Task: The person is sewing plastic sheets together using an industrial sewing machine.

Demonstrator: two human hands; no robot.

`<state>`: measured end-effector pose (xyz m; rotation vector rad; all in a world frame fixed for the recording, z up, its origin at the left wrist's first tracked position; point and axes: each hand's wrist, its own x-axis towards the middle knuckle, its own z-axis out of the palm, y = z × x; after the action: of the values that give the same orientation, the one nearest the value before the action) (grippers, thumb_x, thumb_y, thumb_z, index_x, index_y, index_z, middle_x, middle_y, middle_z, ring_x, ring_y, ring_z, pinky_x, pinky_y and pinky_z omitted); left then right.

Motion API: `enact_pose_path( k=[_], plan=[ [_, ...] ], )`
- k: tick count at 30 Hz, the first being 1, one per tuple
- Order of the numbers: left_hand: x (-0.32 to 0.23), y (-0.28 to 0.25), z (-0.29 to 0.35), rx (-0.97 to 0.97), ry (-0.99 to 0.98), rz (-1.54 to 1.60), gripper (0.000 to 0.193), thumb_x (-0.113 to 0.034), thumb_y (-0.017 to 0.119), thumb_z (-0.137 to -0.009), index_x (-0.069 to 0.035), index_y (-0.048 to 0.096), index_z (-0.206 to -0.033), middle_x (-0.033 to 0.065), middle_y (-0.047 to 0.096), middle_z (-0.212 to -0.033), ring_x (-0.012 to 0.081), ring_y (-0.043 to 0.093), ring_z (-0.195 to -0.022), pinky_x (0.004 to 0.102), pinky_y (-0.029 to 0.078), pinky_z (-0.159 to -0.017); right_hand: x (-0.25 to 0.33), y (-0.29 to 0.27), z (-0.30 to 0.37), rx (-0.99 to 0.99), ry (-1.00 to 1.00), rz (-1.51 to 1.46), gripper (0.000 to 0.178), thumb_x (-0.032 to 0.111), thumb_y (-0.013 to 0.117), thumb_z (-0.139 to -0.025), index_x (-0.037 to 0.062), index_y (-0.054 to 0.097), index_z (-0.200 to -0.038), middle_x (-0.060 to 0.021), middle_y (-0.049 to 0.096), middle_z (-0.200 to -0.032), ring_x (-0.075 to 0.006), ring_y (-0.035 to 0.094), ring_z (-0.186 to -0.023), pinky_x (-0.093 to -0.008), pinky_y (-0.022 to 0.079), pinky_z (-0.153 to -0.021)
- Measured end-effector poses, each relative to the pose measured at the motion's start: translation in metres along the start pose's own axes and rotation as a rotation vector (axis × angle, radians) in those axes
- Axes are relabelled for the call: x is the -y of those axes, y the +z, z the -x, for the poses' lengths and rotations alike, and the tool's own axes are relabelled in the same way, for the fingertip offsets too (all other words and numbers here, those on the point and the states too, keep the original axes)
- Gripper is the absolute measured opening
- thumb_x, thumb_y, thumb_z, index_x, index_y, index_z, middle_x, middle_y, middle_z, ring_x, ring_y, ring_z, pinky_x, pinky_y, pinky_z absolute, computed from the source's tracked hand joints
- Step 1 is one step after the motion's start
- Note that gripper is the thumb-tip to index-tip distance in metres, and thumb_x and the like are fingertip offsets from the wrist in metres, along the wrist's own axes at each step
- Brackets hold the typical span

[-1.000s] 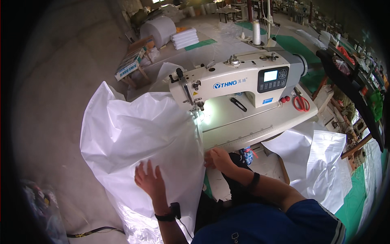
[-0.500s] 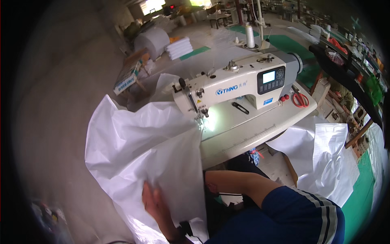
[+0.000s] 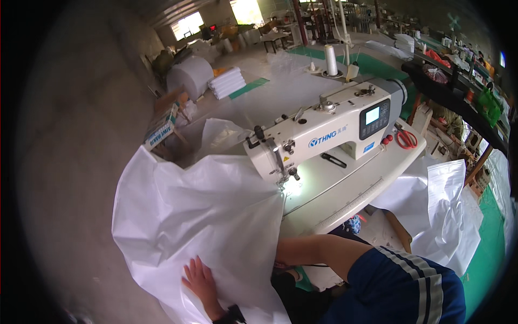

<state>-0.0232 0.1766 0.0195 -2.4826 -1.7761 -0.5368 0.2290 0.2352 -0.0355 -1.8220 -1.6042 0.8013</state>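
Observation:
My left hand [image 3: 199, 279] lies with fingers spread on a large, glossy white sheet [image 3: 205, 216], probably plastic or coated fabric. The creased sheet hangs over the left side of the sewing machine [image 3: 329, 121], and its upper right edge runs to the needle area, where a lamp glows. My right forearm [image 3: 318, 249] crosses below the machine bed toward the sheet's right edge. Most of my right hand is hidden at that edge, so its grip does not show.
On the machine bed lie black thread snips [image 3: 334, 160] and red-handled scissors [image 3: 406, 139]. A thread cone [image 3: 331, 60] stands behind. More white sheeting [image 3: 445, 210] hangs at the right. Folded white stacks [image 3: 226, 82] and a large roll [image 3: 190, 77] sit at the far left.
The view has shifted, so the machine appears lower and farther right. My left hand's fingers are more spread on the sheet, and the sheet's upper part looks flatter.

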Motion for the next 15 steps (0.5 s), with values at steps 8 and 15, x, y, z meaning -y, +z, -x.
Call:
enact_pose_path(
  k=[8, 15],
  plan=[
    [0.038, -0.004, -0.086, 0.129, 0.132, 0.028, 0.043, -0.04, 0.044, -0.099, -0.019, 0.055, -0.135, 0.0077, 0.052, -0.138, 0.0273, 0.041, -0.131, 0.0578, 0.017, -0.111, 0.001, 0.056, 0.188, 0.337, -0.357, -0.782, 0.039, 0.016, 0.059, -0.093, 0.0029, 0.048, -0.129, -0.0133, 0.06, -0.116, -0.0203, 0.059, -0.1, -0.034, 0.049, -0.087],
    [0.042, 0.001, -0.081, 0.156, 0.114, 0.07, 0.043, -0.043, 0.043, -0.099, -0.025, 0.054, -0.137, 0.0032, 0.043, -0.149, 0.0281, 0.029, -0.142, 0.0575, 0.011, -0.113, 0.023, 0.029, 0.304, 0.503, -0.201, -0.654, 0.073, 0.016, 0.072, -0.086, 0.0028, 0.03, -0.146, -0.0139, 0.052, -0.13, -0.0205, 0.051, -0.119, -0.0338, 0.044, -0.099]
  ],
)
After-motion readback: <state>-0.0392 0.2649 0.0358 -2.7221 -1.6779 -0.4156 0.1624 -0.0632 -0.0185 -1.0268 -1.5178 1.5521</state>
